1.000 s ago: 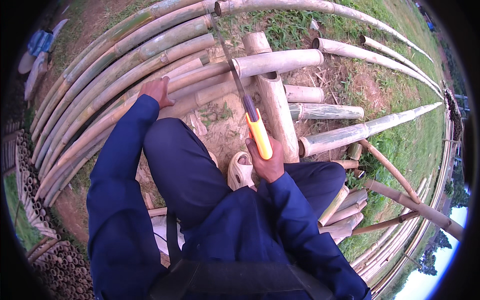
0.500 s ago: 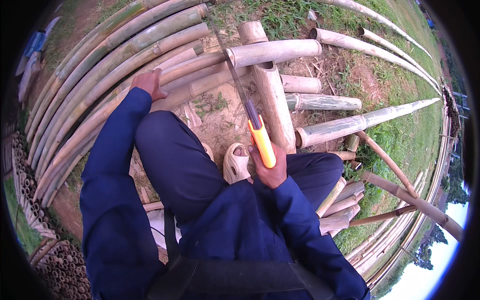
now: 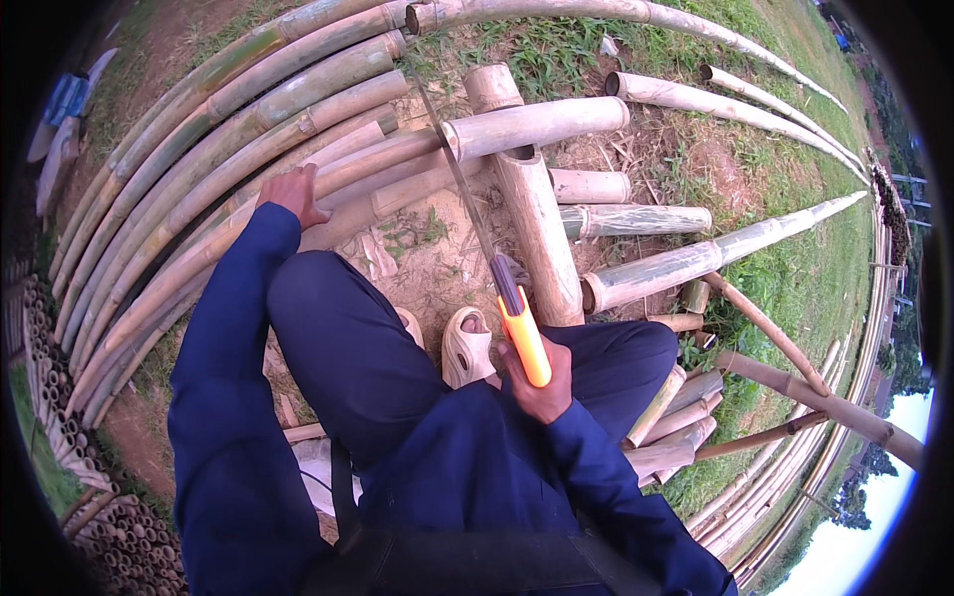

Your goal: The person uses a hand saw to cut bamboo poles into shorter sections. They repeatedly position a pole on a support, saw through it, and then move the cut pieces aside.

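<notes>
My right hand (image 3: 542, 385) is wrapped around the orange-yellow handle of a handsaw (image 3: 525, 343). Its long, thin blade slants up and away to the left, crossing a bamboo pole (image 3: 537, 123) at a joint. To the left, my left hand (image 3: 292, 196) grips the same pole, thumb on the near side. The pole's far end lies over a thick bamboo support (image 3: 542, 238) set crosswise on the ground. Another bamboo length runs just below the held pole. How deep the blade sits in the bamboo I cannot tell.
Several long bamboo poles (image 3: 248, 124) lie side by side at left. Short cut pieces (image 3: 636, 221) lie right of the support, with more (image 3: 681, 422) beside my right knee. A pole frame (image 3: 795, 387) stands at right. My sandalled foot (image 3: 467, 348) is below the saw.
The handsaw has drawn back toward my body, my right hand moving with it. My left hand keeps its place on the pole. The whole view has shifted slightly.
</notes>
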